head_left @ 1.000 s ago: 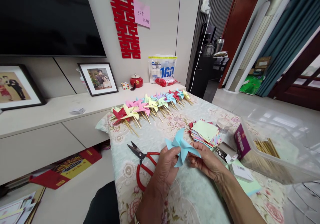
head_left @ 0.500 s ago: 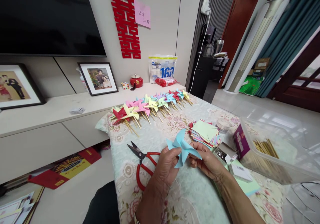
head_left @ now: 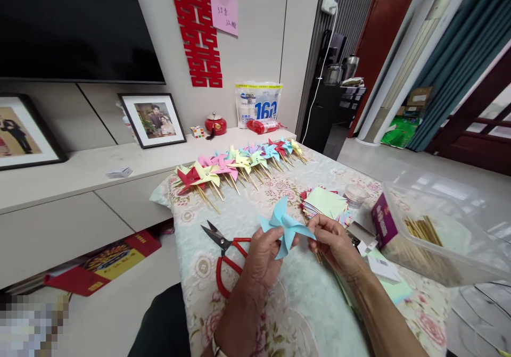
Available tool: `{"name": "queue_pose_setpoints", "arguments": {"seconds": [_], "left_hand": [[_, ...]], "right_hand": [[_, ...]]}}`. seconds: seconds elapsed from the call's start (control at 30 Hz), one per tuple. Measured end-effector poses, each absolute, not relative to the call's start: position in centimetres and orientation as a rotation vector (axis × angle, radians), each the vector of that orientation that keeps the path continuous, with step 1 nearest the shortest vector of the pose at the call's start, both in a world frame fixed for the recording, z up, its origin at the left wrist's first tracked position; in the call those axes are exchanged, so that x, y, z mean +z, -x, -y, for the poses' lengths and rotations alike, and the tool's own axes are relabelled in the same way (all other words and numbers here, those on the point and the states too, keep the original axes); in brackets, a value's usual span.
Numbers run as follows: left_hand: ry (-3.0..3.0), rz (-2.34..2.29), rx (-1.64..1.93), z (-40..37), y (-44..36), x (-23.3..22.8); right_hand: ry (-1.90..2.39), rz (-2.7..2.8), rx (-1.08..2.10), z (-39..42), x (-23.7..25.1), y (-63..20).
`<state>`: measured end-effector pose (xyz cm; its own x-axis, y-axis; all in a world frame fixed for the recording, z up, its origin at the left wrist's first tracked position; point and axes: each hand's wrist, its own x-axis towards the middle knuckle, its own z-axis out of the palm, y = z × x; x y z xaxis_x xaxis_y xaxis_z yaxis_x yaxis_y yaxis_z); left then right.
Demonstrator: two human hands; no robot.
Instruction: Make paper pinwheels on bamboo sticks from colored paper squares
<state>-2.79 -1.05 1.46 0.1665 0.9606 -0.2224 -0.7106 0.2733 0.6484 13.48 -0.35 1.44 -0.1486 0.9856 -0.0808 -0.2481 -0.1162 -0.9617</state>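
Observation:
A light blue paper pinwheel (head_left: 286,224) is pinched by my left hand (head_left: 263,256), the thumb pressing near its middle. At the tip of its right blade, the fingers of my right hand (head_left: 333,240) are closed in a pinch; what lies between them is too small to make out. A thin brown stick (head_left: 318,256) shows just below those fingers, and I cannot tell whether it is held. Red-handled scissors (head_left: 223,246) lie with blades parted, left of my left hand.
Finished pinwheels on sticks (head_left: 239,161) lie in a row along the table's far side. A stack of coloured paper (head_left: 325,202), a small round container (head_left: 355,194), an opened small box (head_left: 362,234) and a clear plastic bin (head_left: 419,256) with sticks stand to the right.
The pinwheel and my left hand have shifted slightly left and up. My right fingers have drawn back from behind the pinwheel to its right blade tip. The view has also shifted a little.

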Motion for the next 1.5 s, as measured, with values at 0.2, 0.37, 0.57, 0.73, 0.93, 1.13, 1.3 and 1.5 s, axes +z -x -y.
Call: {"name": "queue_pose_setpoints", "arguments": {"seconds": [0.2,0.37,0.57,0.73,0.93,1.13,1.3,1.5], "left_hand": [[-0.439,-0.701,1.272,0.9,2.8,1.0],[-0.488,-0.672,1.226,0.8,2.5,0.7],[-0.545,-0.647,1.205,0.8,2.5,0.7],[-0.527,-0.663,1.233,0.7,2.6,0.4],[-0.504,-0.723,1.268,0.6,2.5,0.5],[-0.594,-0.921,1.426,0.7,2.4,0.4],[-0.784,-1.119,1.459,0.7,2.5,0.5],[-0.973,-1.132,1.427,0.6,2.4,0.4]], "right_hand": [[1.145,1.246,1.349,0.5,1.0,-12.8],[1.146,1.259,1.367,0.7,0.9,-11.9],[1.117,1.242,1.37,0.5,0.7,-11.7],[1.126,1.259,1.337,0.5,0.8,-11.6],[1.175,1.285,1.284,0.4,1.0,-12.1],[1.091,1.143,0.974,-0.1,0.9,-14.0],[0.968,1.298,0.88,0.7,1.6,-14.1],[1.064,1.643,0.681,1.6,2.5,-12.6]]}}
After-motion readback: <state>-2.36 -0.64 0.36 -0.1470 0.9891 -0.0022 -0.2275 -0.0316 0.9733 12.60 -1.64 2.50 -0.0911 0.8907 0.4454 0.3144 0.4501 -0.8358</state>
